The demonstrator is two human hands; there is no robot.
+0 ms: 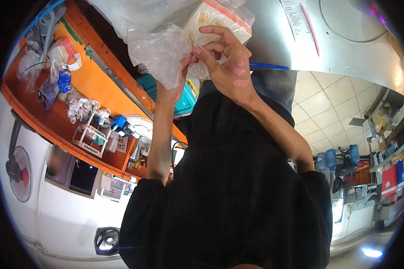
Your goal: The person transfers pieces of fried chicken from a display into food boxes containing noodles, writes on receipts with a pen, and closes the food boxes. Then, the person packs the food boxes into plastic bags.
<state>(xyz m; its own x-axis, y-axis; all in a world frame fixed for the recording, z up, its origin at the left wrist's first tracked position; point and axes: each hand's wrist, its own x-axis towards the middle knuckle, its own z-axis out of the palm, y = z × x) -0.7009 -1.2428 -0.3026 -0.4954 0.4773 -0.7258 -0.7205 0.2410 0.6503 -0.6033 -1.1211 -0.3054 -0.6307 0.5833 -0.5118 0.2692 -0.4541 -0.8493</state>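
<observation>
My left hand is partly behind a clear plastic bag, its fingertips closed on the bag's edge. Beside it, my right hand pinches the same plastic with thumb and fingertips, its knuckles bent and pink marks on its back. The two hands' fingertips nearly touch. Just behind them, a white box with a red edge and yellow print sits inside clear plastic.
On the metal table lie a printed paper, a pink pen and a blue pen. A teal container stands below the hands. An orange shelf at left holds bags and a white rack.
</observation>
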